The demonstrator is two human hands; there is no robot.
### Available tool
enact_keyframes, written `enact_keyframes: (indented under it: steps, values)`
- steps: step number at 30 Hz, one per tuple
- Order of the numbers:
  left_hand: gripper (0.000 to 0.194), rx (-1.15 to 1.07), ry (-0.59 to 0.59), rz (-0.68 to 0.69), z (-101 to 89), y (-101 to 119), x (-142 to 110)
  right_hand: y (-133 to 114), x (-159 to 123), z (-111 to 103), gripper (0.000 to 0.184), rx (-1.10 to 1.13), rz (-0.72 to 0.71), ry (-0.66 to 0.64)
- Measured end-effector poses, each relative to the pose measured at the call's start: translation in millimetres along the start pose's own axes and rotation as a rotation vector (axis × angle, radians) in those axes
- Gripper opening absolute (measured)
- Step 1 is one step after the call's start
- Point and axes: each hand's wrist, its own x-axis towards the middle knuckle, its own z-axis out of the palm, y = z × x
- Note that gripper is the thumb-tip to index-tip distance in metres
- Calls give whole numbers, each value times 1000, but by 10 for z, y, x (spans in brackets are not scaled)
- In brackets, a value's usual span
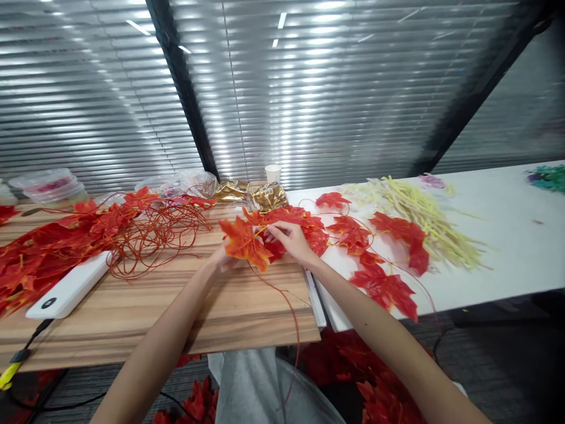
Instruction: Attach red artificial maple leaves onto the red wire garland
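Note:
My left hand (222, 259) holds an orange-red artificial maple leaf (245, 241) from below; the leaf hides most of its fingers. My right hand (289, 238) is closed in a pinch on the same leaf, at its right edge. A thin red wire stem (289, 306) trails from the leaf toward me, over the wooden table's edge. Behind the hands lies a small pile of red leaves (304, 224).
A heap of red leaves (53, 247) and tangled red wire (150, 235) covers the left of the wooden table (176, 306), beside a white power bank (70, 288). A white table (507, 235) holds more red leaves, yellow-green stems (428, 224), a paper cup (272, 173) and gold bags (269, 196).

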Motion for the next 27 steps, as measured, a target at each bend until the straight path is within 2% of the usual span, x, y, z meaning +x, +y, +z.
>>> enact_keyframes:
  steps: [3,8,13,17,20,27]
  values:
    - [17,-58,-79,-57,-33,-18,22,23,24,-4,29,93,45,76]
    - [19,-90,-199,-61,-10,28,-3,21,60,-28,30,192,106,275]
    - [27,-111,-203,-75,24,92,-28,75,123,-143,29,208,93,439]
    - [26,-97,-188,-77,3,116,-37,175,171,-286,29,135,11,619]
    - [26,-66,-204,-74,-7,120,-45,227,199,-367,28,63,3,730]
    - [26,-11,-245,-119,-11,154,-89,261,247,-487,37,34,-33,817]
